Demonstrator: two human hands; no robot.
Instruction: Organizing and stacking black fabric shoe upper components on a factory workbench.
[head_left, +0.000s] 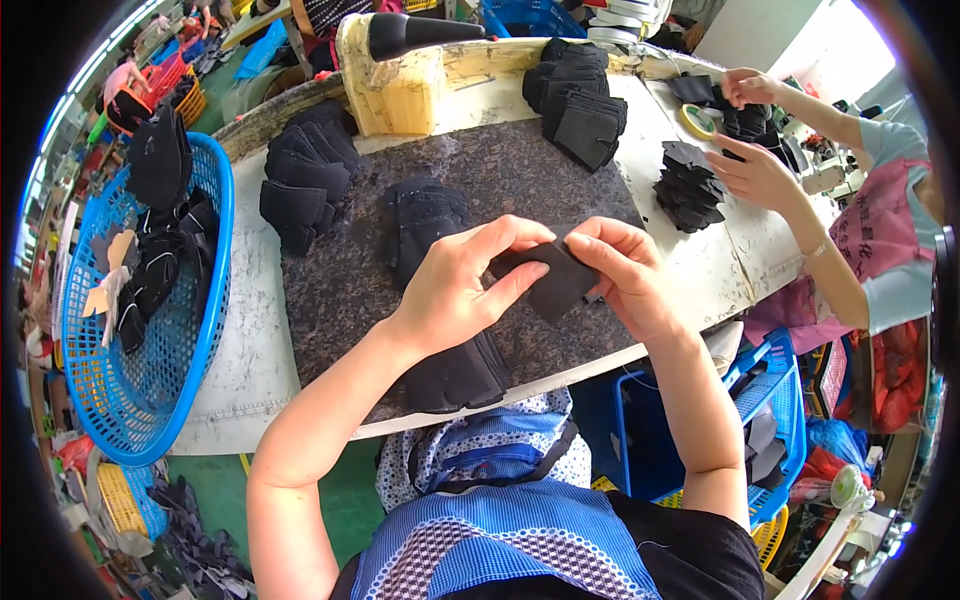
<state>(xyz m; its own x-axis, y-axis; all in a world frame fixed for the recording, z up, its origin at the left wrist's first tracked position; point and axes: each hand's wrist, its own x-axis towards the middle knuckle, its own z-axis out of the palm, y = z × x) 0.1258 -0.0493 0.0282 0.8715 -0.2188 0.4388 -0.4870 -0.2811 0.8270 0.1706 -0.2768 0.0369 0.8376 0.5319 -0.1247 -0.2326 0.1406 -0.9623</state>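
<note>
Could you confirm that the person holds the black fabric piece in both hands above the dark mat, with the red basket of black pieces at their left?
Not quite: the basket at the person's left is blue, not red, as the head view shows. The rest holds: the left hand and right hand both grip the black fabric piece above the dark mat.

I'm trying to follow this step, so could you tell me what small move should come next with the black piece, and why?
Probably lower the black fabric piece onto the dark mat: both the left hand and right hand pinch it above the mat, near a stack of pieces.
</note>
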